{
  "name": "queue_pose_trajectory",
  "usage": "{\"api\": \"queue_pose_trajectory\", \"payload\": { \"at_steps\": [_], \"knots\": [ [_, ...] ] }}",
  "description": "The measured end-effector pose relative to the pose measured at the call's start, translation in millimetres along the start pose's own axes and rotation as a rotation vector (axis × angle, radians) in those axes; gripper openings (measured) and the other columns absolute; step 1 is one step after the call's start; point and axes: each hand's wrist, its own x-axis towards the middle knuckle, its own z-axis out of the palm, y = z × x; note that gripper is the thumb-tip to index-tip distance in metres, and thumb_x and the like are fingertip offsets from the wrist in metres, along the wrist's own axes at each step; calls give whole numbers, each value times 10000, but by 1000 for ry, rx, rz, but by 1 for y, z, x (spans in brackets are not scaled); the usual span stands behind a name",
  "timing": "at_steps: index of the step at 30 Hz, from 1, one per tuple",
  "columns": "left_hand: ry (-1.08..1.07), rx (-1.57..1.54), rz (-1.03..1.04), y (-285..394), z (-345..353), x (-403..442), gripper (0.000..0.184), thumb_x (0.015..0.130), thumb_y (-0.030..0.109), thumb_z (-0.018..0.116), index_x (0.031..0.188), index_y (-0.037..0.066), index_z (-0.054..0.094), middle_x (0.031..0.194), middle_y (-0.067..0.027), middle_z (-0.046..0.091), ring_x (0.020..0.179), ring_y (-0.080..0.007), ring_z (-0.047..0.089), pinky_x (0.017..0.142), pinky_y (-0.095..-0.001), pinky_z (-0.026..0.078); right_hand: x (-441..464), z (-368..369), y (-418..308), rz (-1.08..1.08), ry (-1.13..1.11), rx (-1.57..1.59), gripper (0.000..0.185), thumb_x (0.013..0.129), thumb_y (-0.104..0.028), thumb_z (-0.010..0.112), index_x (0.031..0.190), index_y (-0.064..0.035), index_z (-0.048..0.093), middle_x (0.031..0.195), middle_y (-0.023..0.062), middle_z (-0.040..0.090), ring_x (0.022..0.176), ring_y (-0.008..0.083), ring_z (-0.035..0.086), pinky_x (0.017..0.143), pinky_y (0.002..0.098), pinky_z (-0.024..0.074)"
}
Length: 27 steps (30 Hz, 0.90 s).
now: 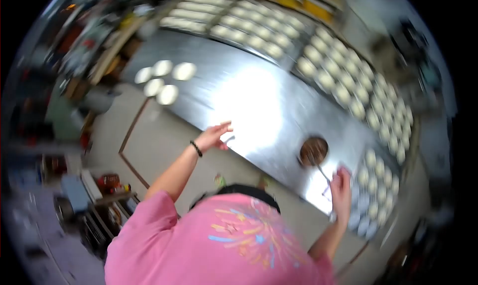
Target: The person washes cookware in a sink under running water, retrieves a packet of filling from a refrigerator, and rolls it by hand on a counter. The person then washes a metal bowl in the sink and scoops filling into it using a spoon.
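Observation:
Near the front edge of the metal table (199,93), my left hand (215,136) is held with its fingers apart and nothing in them. My right hand (340,186) is at the table's right part, its fingers closed beside the handle of a utensil (323,174); blur hides whether it grips it. The utensil's other end rests in a round bowl of brown filling (314,149). Several flat white dough rounds (168,94) lie at the table's left end. A tray of dough pieces (371,185) stands just right of my right hand.
Trays of dough pieces (259,28) line the table's far side, and more trays (338,73) run down the right. Crowded shelves (112,53) stand at the left. Boxes and tools (102,198) are at the lower left.

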Motion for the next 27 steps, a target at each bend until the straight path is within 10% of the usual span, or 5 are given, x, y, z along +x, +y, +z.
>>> {"api": "queue_pose_trajectory", "payload": {
  "at_steps": [5,13,17,22,27],
  "knots": [
    [577,-629,14,-149,-163,-137,594,857,429,526,1324,123,325,1233,-119,484,789,-221,641,725,-305,538,17,113,-21,-131,-323,-124,197,885,-188,501,813,-27,589,689,16,550,587,75,472,544,228,383],
    [1000,-1036,72,-347,-249,-354,604,893,429,455,1345,73,274,1272,-149,439,871,-276,609,709,-304,533,-1,427,-151,-193,-586,80,618,938,-465,287,460,-79,356,413,15,327,392,131,355,415,289,304],
    [1224,-1165,137,-411,-261,-419,599,897,448,435,1336,67,292,1289,-139,429,964,-245,574,767,-314,501,-40,545,-219,-237,-1186,21,796,813,-699,14,463,-76,366,536,88,485,590,194,509,660,283,404],
    [1393,-1431,651,-437,-264,-458,593,857,463,484,1299,90,351,1255,-129,462,997,-257,541,839,-330,456,-25,676,-232,216,-1630,382,647,866,-617,285,820,-41,576,731,63,580,747,187,558,745,308,420],
    [1281,-756,-554,-549,-269,-429,548,805,374,574,1256,100,427,1222,-134,494,1077,-293,489,889,-373,426,65,782,-106,250,-1245,-404,518,864,-527,432,948,-47,608,881,127,621,848,246,594,761,358,444]
  ]
}}
